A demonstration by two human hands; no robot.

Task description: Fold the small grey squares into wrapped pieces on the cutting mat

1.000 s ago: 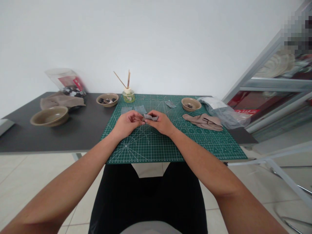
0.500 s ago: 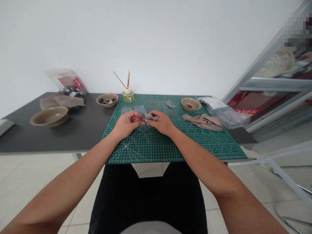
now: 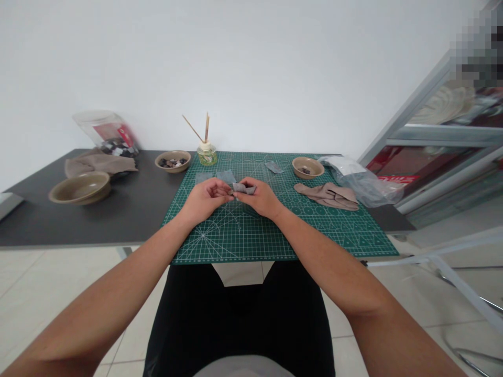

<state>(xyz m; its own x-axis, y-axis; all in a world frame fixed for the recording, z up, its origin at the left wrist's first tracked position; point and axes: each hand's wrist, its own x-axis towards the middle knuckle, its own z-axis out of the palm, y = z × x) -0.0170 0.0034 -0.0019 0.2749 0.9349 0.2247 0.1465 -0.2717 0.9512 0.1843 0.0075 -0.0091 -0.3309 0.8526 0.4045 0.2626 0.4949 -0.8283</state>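
Note:
Above the middle of the green cutting mat (image 3: pixel 220 241), my two hands meet. My right hand (image 3: pixel 262 198) is closed around a small folded grey piece (image 3: pixel 244 188), cloth or paper, which sticks out between thumb and fingers. My left hand (image 3: pixel 208 199) pinches with thumb and fingers right against it; whatever lies in that pinch is too small and hidden to make out. Just beyond my left hand lie two thin grey squares (image 3: pixel 225 176). Another grey piece (image 3: pixel 274 167) rests farther back.
Right: a small bowl (image 3: pixel 308 175) with a few dark pebbles, a brown cloth (image 3: pixel 330 196), a clear plastic bag (image 3: pixel 365 183). Left: a bowl of pebbles (image 3: pixel 173 168), a reed diffuser (image 3: pixel 207 154), a larger bowl (image 3: pixel 80 195), another cloth (image 3: pixel 98 162) and a bag of stones (image 3: pixel 113 139).
Hardly anything differs. The grey piece has shifted very slightly in my fingers; both hands keep their place over the mat.

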